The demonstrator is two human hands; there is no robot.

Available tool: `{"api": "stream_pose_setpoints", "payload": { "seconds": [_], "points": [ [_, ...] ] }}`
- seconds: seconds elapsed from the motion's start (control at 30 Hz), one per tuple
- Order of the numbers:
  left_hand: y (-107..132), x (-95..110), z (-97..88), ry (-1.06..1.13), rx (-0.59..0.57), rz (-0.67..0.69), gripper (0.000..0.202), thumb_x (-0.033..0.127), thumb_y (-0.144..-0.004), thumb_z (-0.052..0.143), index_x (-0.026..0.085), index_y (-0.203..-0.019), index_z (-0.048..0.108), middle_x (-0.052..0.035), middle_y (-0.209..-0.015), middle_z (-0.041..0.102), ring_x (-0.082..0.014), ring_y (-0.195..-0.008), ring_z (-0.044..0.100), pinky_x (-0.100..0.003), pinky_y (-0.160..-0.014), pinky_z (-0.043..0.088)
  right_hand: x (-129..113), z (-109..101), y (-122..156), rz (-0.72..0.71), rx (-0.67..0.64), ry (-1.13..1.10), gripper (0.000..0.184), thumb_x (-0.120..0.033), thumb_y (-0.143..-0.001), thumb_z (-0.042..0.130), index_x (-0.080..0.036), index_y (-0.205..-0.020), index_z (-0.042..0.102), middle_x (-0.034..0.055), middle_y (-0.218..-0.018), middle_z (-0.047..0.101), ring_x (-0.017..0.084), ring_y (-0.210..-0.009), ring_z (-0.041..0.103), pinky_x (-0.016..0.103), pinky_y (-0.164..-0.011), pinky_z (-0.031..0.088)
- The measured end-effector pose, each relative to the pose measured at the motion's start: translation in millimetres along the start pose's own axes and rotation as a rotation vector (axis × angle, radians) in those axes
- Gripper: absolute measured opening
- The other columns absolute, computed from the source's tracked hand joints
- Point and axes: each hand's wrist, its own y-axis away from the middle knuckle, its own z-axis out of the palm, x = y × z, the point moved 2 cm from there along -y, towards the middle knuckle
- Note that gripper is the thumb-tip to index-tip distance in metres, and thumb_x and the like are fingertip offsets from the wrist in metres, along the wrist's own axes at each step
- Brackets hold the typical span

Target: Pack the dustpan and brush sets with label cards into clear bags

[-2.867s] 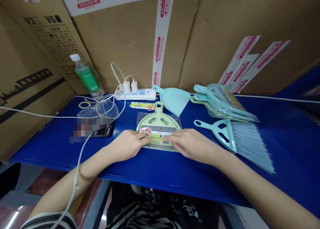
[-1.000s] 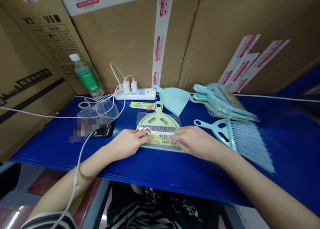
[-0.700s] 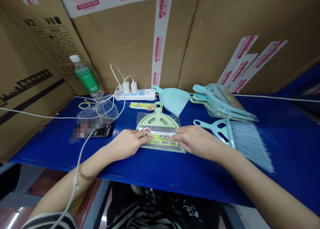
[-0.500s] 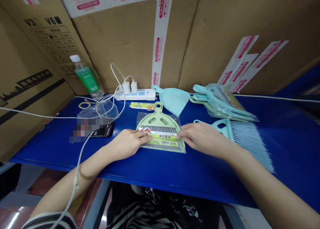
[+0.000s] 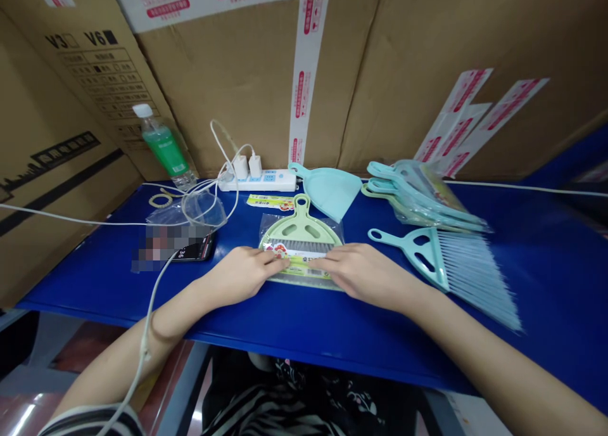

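Observation:
A green dustpan and brush set (image 5: 313, 225) lies flat in a clear plastic bag in front of me, handle pointing away. Across its grey bristles runs a yellow-and-white paper label (image 5: 299, 268) with a mushroom picture. My left hand (image 5: 242, 274) holds the set at its left side, thumb and fingers pressed on the label's left end. With fingers stretched out, my right hand (image 5: 365, 274) rests on the label's right part and covers some of its print. Beyond the set lies a loose light blue dustpan (image 5: 330, 189); a light blue brush (image 5: 427, 255) lies to the right.
Several bagged dustpans (image 5: 422, 195) are piled at the back right. A similar label strip (image 5: 268, 201) lies before a power strip (image 5: 270, 180) with plugged-in chargers and loose white cables. A phone (image 5: 197, 247), plastic bag (image 5: 206, 209) and bottle (image 5: 166, 151) are on the left. Cardboard walls the back.
My right hand has slid left along the label, from the set's right edge toward its middle, uncovering the blue brush's handle. My left hand and the set look unmoved.

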Motion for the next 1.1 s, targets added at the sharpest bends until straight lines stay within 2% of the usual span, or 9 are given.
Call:
{"api": "stream_pose_setpoints", "payload": {
  "seconds": [0.1,0.23,0.4,0.57,0.7,0.97,1.1],
  "points": [
    [-1,0,0.1,-0.008,-0.017,0.002,0.040,0.006,-0.083,0.047,0.018,-0.118,0.058,-0.0054,-0.103,0.070,-0.0178,-0.076,0.068,-0.030,-0.070,0.055,-2,4,0,0.007,0.002,-0.042,0.044,-0.004,-0.081,0.044,-0.021,-0.116,0.064,0.0042,-0.079,0.071,0.017,-0.069,0.064,0.030,-0.065,0.046],
    [-1,0,0.6,-0.004,-0.018,0.010,0.043,0.005,-0.084,0.045,0.020,-0.122,0.056,-0.0049,-0.100,0.070,-0.0167,-0.078,0.068,-0.029,-0.072,0.054,-1,3,1,0.031,-0.012,-0.060,0.044,-0.006,-0.081,0.044,-0.023,-0.117,0.065,0.0046,-0.082,0.072,0.017,-0.072,0.066,0.030,-0.066,0.046],
    [-1,-1,1.8,0.023,-0.012,-0.001,0.044,0.006,-0.082,0.047,0.021,-0.122,0.057,-0.0045,-0.106,0.069,-0.0184,-0.081,0.069,-0.031,-0.072,0.055,1,-2,3,0.059,-0.005,-0.077,0.037,-0.007,-0.081,0.044,-0.022,-0.101,0.071,0.0039,-0.080,0.072,0.016,-0.070,0.065,0.028,-0.063,0.043],
    [-1,-2,-0.5,0.036,-0.027,-0.038,0.044,0.005,-0.082,0.045,0.022,-0.121,0.059,-0.0036,-0.107,0.070,-0.0173,-0.083,0.069,-0.030,-0.074,0.055,6,-9,6,0.135,-0.072,-0.033,0.029,-0.006,-0.078,0.045,-0.020,-0.079,0.071,0.0035,-0.074,0.070,0.016,-0.065,0.063,0.027,-0.056,0.035],
    [0,-4,-3.3,0.040,-0.035,-0.059,0.042,0.004,-0.082,0.044,0.023,-0.115,0.063,-0.0025,-0.105,0.070,-0.0176,-0.083,0.069,-0.030,-0.074,0.055,13,-14,10,0.198,-0.094,0.010,0.031,-0.007,-0.077,0.043,-0.021,-0.076,0.070,0.0030,-0.073,0.070,0.016,-0.064,0.061,0.028,-0.053,0.030],
    [2,-9,-6.3,0.025,-0.009,-0.098,0.039,0.004,-0.080,0.043,0.023,-0.103,0.068,-0.0017,-0.099,0.071,-0.0168,-0.078,0.068,-0.028,-0.068,0.053,14,-15,10,0.224,-0.123,0.014,0.028,-0.007,-0.077,0.040,-0.020,-0.067,0.063,0.0025,-0.068,0.067,0.016,-0.060,0.058,0.028,-0.052,0.026],
    [1,-11,-9.9,-0.006,-0.039,-0.148,0.029,0.005,-0.078,0.045,0.019,-0.085,0.070,-0.0020,-0.077,0.069,-0.0167,-0.067,0.066,-0.026,-0.061,0.050,13,-13,10,0.203,-0.095,0.015,0.028,-0.008,-0.077,0.039,-0.020,-0.065,0.060,0.0029,-0.067,0.066,0.016,-0.060,0.058,0.029,-0.051,0.026]
  ]
}}
